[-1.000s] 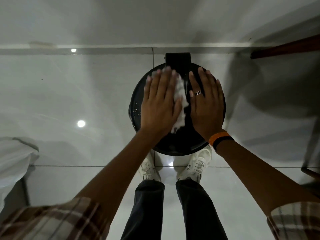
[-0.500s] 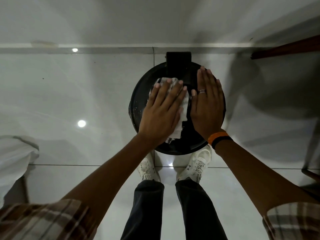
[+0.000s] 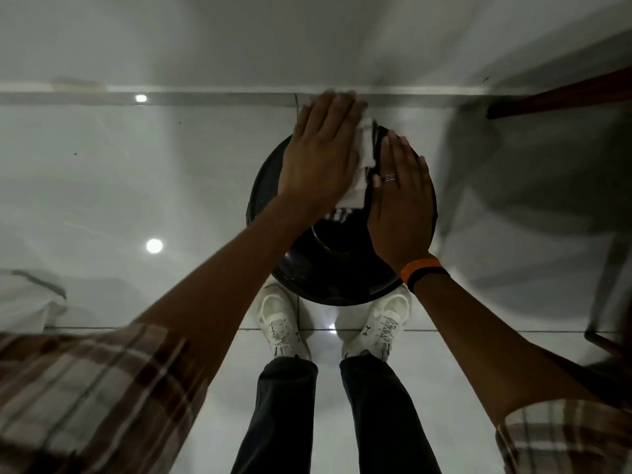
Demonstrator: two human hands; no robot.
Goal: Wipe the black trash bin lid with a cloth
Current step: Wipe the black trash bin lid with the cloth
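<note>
The round black trash bin lid (image 3: pixel 337 268) stands on the floor just ahead of my feet. My left hand (image 3: pixel 321 155) lies flat on a white cloth (image 3: pixel 363 165) and presses it against the lid's far left part, fingertips reaching past the back rim. Only the cloth's right edge and a striped corner show beside the hand. My right hand (image 3: pixel 400 203) rests flat and spread on the lid's right half, holding nothing; it wears a ring and an orange and black wristband.
Glossy white floor tiles (image 3: pixel 136 200) meet a white wall (image 3: pixel 239 46) right behind the bin. A dark wooden bar (image 3: pixel 561 97) juts in at the upper right. White fabric (image 3: pixel 24 295) lies at the left edge. My white shoes (image 3: pixel 284 323) stand under the lid's near rim.
My left hand has slid the cloth away from me, from the lid's middle to its far edge, now covering the hinge. The right hand stays put on the right half.
</note>
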